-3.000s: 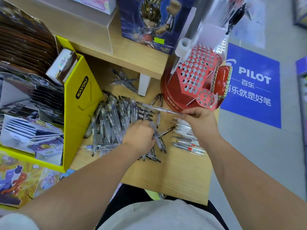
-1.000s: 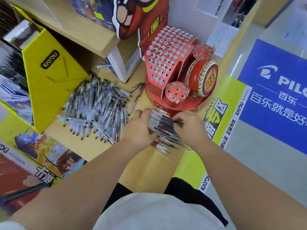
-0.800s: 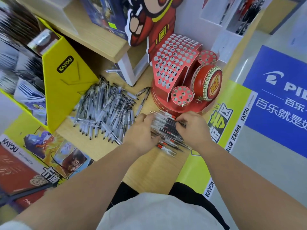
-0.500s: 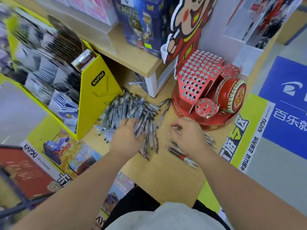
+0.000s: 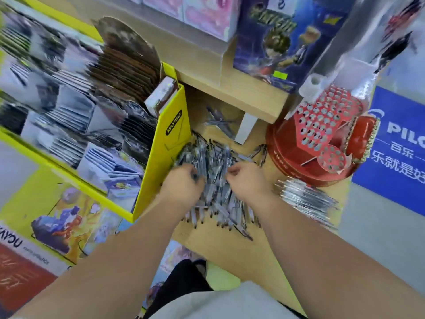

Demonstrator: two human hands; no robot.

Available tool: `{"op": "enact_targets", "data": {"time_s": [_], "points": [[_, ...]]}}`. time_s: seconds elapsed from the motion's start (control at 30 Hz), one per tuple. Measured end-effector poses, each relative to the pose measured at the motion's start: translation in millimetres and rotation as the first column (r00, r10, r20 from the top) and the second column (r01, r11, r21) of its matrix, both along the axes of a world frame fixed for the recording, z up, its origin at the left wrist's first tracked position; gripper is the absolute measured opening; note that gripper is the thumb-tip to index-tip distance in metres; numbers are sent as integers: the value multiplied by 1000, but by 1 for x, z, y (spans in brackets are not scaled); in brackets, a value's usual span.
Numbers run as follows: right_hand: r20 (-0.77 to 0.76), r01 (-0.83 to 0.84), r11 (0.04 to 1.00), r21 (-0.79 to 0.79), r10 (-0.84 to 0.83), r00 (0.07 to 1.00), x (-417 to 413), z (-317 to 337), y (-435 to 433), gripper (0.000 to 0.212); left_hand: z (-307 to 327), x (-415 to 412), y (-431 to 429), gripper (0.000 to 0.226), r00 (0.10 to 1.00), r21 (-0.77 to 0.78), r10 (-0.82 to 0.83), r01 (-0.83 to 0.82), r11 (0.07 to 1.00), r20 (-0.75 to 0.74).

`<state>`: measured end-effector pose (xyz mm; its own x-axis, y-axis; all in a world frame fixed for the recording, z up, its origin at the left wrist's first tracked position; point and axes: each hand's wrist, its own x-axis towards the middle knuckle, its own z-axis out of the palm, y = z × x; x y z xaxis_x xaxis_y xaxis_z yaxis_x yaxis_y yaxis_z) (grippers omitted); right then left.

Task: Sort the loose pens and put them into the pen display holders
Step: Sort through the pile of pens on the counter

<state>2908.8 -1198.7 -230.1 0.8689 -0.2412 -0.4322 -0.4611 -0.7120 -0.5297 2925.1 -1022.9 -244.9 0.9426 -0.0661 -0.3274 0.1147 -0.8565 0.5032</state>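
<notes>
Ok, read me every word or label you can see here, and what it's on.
"KAYOU": side of the yellow display box.
"PILO", cut at the edge, above "百乐": blue sign.
Too blurred to read: title on the blue box, green sticker, lettering on the red pen holder.

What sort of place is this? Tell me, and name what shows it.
Probably a stationery shop: a red pen display holder full of holes, loose pens heaped on the counter, and a blue Pilot sign.
</notes>
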Motion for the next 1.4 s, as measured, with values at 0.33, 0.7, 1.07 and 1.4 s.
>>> {"op": "enact_targets", "data": {"time_s": [0.33, 0.7, 1.07, 1.4], "points": [[-133, 80, 988, -132, -98, 986, 17, -2, 15, 21, -4, 27, -16, 41, 984, 183, 2, 32, 983, -178], [-233, 5, 988, -153, -41, 972, 27, -1, 10, 30, -3, 34, -20, 40, 973, 188, 25, 19, 982, -229], [-274, -37, 987, -159, -8, 962, 30, -1, 9, 33, -5, 36, -12, 32, 971, 102, 5, 19, 995, -238], [-41, 90, 994, -65, -93, 995, -18, 24, -28, 20, -3, 22, 8, 23, 981, -4, -74, 74, 997, -178]]}}
